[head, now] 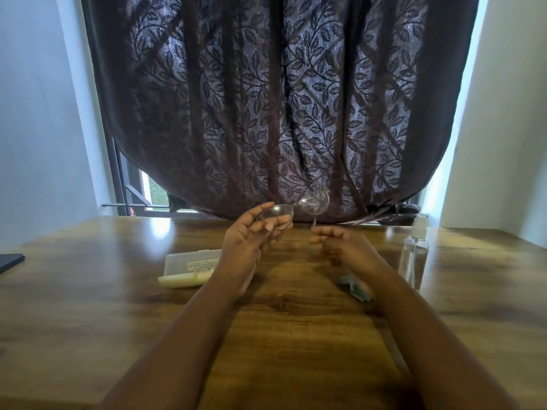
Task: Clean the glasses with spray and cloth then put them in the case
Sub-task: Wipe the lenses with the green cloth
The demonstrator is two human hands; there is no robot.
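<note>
Clear-framed glasses (pixel 314 202) are held up above the far part of the wooden table (pixel 296 321). My left hand (pixel 251 235) grips the left lens between thumb and fingers. My right hand (pixel 340 244) pinches the tip of the right temple arm that hangs down. A translucent glasses case (pixel 189 266) lies on the table left of my left hand, partly hidden by the wrist. A folded green-white cloth (pixel 355 287) lies under my right forearm. A clear spray bottle (pixel 414 253) with a white pump stands upright to the right.
A dark leaf-patterned curtain (pixel 266 99) hangs over the window behind the table's far edge. A dark flat object (pixel 10 260) pokes in at the table's left edge. White walls stand on both sides.
</note>
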